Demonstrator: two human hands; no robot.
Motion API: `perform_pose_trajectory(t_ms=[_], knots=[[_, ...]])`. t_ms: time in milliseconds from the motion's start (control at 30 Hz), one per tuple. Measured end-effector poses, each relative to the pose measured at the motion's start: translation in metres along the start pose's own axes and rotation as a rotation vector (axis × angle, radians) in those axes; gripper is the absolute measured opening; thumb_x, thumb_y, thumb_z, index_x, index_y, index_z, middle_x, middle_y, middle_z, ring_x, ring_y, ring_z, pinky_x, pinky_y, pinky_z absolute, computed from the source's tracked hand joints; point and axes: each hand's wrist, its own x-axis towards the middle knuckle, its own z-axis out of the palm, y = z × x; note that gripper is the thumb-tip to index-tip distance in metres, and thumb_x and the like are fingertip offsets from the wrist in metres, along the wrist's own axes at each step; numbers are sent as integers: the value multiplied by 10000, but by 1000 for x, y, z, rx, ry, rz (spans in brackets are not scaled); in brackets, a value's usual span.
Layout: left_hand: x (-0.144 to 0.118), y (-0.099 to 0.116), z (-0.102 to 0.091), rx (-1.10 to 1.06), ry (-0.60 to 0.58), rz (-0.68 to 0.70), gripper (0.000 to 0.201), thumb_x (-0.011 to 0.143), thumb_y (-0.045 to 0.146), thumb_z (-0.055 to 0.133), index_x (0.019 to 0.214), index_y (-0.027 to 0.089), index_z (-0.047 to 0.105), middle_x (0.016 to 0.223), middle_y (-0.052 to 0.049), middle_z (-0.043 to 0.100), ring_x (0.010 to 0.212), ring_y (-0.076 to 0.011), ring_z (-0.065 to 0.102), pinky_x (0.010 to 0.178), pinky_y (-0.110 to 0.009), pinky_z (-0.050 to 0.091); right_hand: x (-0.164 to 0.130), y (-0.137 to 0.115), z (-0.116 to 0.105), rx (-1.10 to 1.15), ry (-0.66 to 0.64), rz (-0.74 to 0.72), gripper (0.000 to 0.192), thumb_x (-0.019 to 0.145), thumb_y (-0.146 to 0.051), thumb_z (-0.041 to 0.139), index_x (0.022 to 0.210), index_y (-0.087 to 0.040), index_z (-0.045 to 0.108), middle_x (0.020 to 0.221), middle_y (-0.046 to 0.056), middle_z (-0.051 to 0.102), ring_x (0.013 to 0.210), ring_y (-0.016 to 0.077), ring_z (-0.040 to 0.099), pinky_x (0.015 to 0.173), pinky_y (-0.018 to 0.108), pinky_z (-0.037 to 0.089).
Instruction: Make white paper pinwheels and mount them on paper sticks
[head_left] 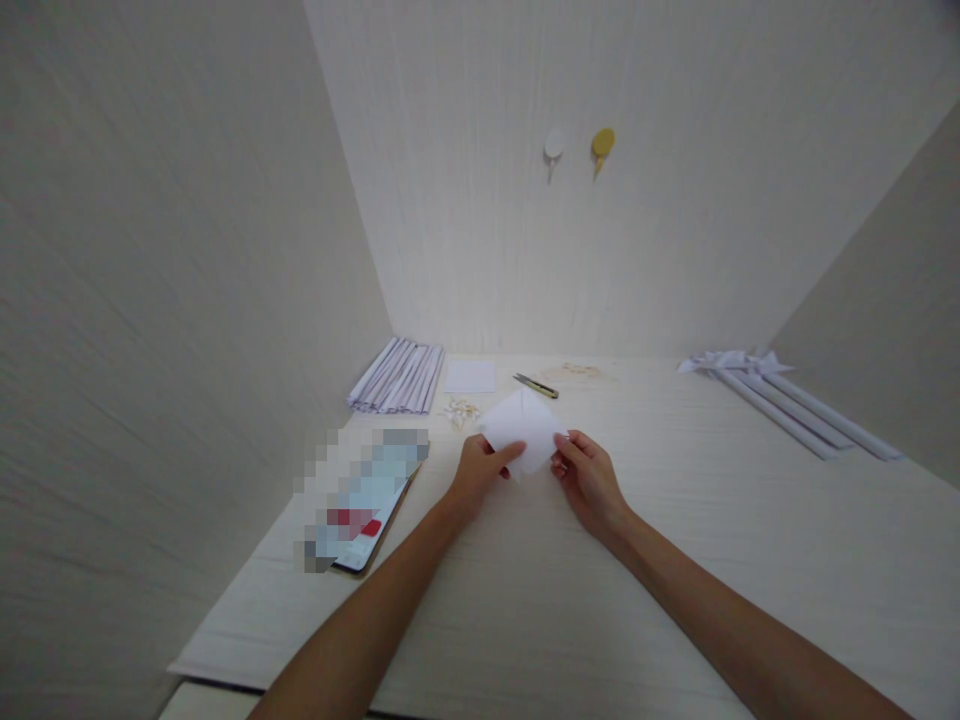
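A folded white sheet of paper (523,425) is held just above the pale desk (675,560), between both of my hands. My left hand (478,473) pinches its near left edge with thumb and fingers. My right hand (589,477) grips its near right edge. The paper looks like a diamond shape with a crease down the middle.
A stack of folded white paper strips (398,377) lies at the back left, a white square sheet (471,377) beside it. A utility knife (535,385), small pale scraps (460,410), rolled white paper tubes (795,405) at the right and a blurred tablet (364,495) at the left also lie on the desk.
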Motion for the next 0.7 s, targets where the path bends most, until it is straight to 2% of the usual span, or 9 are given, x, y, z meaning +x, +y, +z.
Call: perform_pose_trajectory(t_ms=[67, 167, 333, 567, 700], knots=[[-3, 1, 2, 16, -20, -1, 276, 487, 271, 714, 686, 99, 631, 613, -41, 629, 497, -111, 517, 413, -200, 366, 0, 1, 0, -9, -6, 2, 255, 555, -355, 661, 583, -179, 479, 484, -61, 426, 436, 64, 373, 419, 203, 272], [-5, 1, 2, -42, -19, 7, 313, 495, 245, 710, 766, 110, 630, 701, -54, 651, 580, -137, 560, 486, -225, 422, -2, 3, -1, -143, -99, -2, 262, 577, -366, 647, 527, -170, 481, 442, -54, 433, 422, 67, 365, 426, 212, 264], [-3, -1, 1, -119, 5, 4, 283, 497, 241, 704, 733, 113, 617, 673, -41, 642, 580, -135, 562, 520, -239, 435, -7, 1, 1, -347, -278, -26, 253, 642, -366, 578, 502, -161, 527, 438, -35, 463, 436, 80, 379, 453, 228, 275], [-4, 1, 2, -138, -7, -3, 261, 489, 262, 712, 682, 117, 614, 675, -49, 647, 603, -145, 574, 533, -244, 443, -8, -1, 2, -391, -310, -40, 134, 611, -296, 588, 578, -166, 590, 456, -50, 455, 437, 78, 363, 448, 225, 277], [-3, -3, 1, -123, -13, 11, 267, 494, 263, 711, 698, 120, 616, 707, -55, 653, 650, -160, 585, 558, -253, 454, -8, 1, 1, -409, -307, -54, 127, 605, -289, 602, 622, -163, 604, 498, -42, 484, 453, 76, 369, 443, 221, 264]])
